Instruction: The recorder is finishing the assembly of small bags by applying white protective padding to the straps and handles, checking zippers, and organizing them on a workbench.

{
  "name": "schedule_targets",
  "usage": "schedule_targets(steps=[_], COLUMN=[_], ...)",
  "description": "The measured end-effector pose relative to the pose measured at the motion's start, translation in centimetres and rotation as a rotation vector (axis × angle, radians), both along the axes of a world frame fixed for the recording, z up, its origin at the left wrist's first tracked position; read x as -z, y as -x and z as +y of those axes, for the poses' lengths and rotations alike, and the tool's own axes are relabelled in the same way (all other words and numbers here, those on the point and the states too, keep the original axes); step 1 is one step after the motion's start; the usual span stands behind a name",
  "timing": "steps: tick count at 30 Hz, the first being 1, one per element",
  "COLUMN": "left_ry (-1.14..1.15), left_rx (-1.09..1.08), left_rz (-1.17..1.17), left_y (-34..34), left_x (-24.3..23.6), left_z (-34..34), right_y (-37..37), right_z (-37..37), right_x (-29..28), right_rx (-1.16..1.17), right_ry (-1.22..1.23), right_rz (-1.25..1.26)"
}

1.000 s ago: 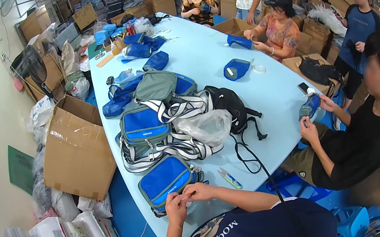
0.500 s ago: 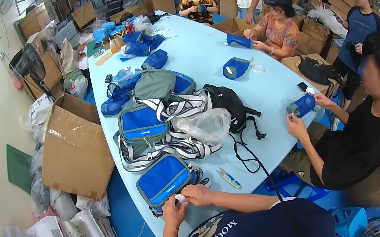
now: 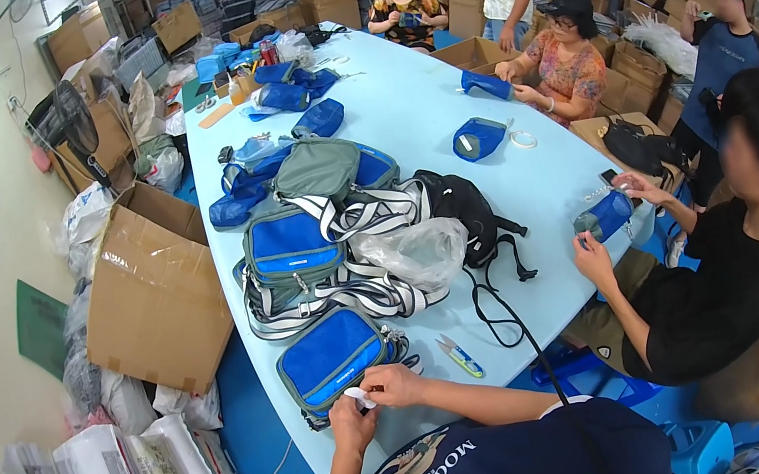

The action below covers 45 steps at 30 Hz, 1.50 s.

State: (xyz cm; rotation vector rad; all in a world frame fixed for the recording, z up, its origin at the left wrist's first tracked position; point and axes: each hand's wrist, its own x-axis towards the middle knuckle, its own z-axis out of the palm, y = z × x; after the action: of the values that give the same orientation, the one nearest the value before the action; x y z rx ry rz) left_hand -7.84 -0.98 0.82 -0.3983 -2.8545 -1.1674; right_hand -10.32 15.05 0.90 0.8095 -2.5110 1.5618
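Note:
Close to the table's near edge, my left hand (image 3: pixel 353 424) and my right hand (image 3: pixel 394 386) meet, fingers closed on a small white piece (image 3: pixel 359 398). It looks like a roll of tape or a label, though the fingers cover much of it. Just beyond them lies a blue bag with grey trim (image 3: pixel 334 357), flat on the table. Yellow-and-blue thread snips (image 3: pixel 462 358) rest to the right of my right hand. Farther up is a pile with another blue-and-grey bag (image 3: pixel 294 252), striped straps (image 3: pixel 351 303) and a clear plastic bag (image 3: pixel 418 255).
A black backpack (image 3: pixel 469 216) with a dangling cord lies beside the pile. Across the light blue table (image 3: pixel 535 199), a co-worker in black handles a blue pouch (image 3: pixel 607 214). Other people are along the far right side. A large carton (image 3: pixel 152 297) stands left of the table.
The whole view has shifted slightly. My hands stay together on the white piece. The co-worker in black has moved a hand up from the blue pouch; a person behind has raised a hand.

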Motion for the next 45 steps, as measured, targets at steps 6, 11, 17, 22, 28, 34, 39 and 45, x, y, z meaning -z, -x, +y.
schedule_targets(steps=[6, 11, 17, 22, 28, 34, 39, 45], left_ry=[-0.008, -0.156, -0.397, -0.438, -0.418, -0.725, -0.793, -0.658], left_rx=[-0.092, -0.083, -0.089, -0.157, -0.033, 0.102, -0.017, -0.087], left_rz=[0.093, -0.078, -0.28, -0.351, -0.384, -0.416, -0.478, -0.423], left_y=[-0.8, -0.5, 1.4, 1.3, 1.1, 1.5, 1.7, 2.0], left_x=[0.9, -1.1, -0.3, 0.1, -1.3, -1.2, -1.5, 0.7], left_z=[-0.4, -0.8, -0.6, -0.7, -1.8, -2.1, -1.1, -0.9], right_y=[-1.4, -0.4, 0.2, -1.0, -1.9, -1.3, -1.0, -0.8], right_z=[-1.7, -1.3, 1.3, 0.5, -0.5, -0.4, -0.1, -0.4], right_x=[-0.1, 0.9, -1.3, -1.2, -0.5, 0.3, 0.1, -0.3], right_rx=[0.181, 0.138, 0.185, 0.188, 0.207, 0.191, 0.179, 0.162], right_ry=[0.031, 0.109, 0.004, -0.116, -0.091, -0.031, -0.028, -0.05], right_rz=[-0.092, -0.163, 0.207, 0.311, 0.357, 0.379, 0.421, 0.5])
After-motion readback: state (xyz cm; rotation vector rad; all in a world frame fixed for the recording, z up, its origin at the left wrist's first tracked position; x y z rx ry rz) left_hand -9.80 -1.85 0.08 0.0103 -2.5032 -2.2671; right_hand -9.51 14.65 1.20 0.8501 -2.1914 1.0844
